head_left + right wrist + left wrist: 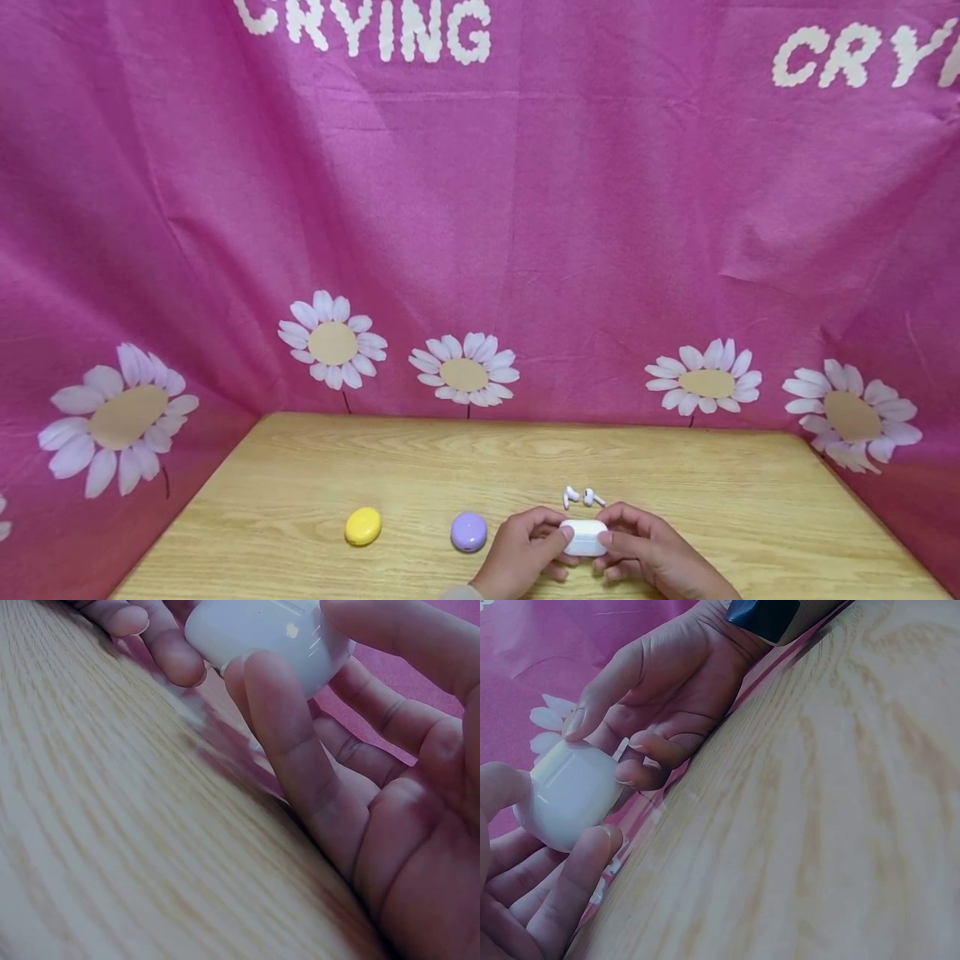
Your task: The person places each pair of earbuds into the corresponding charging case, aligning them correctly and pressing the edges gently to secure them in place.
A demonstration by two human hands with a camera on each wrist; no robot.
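A white earbud case [584, 538] with rounded ends and its lid closed is held between both hands, just above the wooden table. My left hand [527, 547] pinches its left end, thumb on the near face. From the other side my right hand [656, 550] grips the right end in the same way. In the left wrist view the glossy case [574, 795] shows between the fingers of both hands; the right wrist view has its underside and edge [262, 634] close up. Two white earbuds, one left [571, 497] and one right [592, 497], lie just beyond the case.
Left of the hands sits a round purple case [468, 532], close to my left wrist. A yellow round case [363, 527] lies farther left on the wooden table [300, 467]. Behind the table hangs a pink cloth [585, 250] printed with daisies and white letters.
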